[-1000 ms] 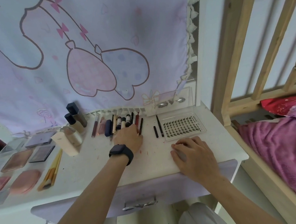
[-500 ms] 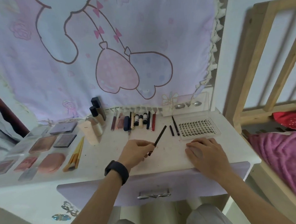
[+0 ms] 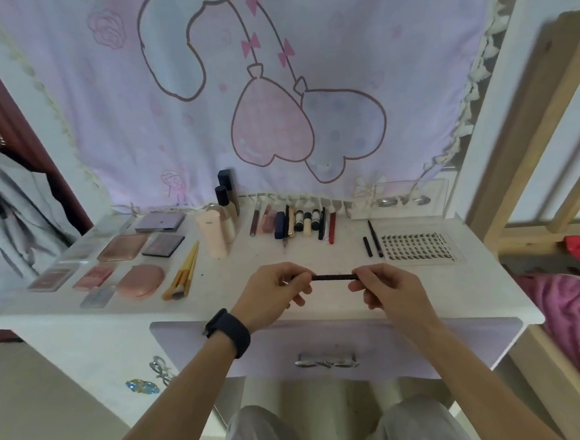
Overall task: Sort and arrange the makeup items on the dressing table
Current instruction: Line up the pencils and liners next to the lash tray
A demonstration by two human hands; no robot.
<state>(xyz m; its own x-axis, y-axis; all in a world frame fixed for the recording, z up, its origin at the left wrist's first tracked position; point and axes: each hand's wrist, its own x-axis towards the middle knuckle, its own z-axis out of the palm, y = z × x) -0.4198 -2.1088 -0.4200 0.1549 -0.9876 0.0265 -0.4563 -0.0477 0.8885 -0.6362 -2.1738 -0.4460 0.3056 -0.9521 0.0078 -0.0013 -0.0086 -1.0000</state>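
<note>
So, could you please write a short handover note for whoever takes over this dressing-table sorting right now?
Left hand and right hand: each pinches one end of a slim dark pencil, held level over the front of the dressing table.
Done: palettes and compacts laid at the left, brushes beside them, bottles at the back, a row of tubes and pens in the middle, two dark pencils next to the lash tray.
Left: set the held pencil down, probably with the two dark pencils.
</note>
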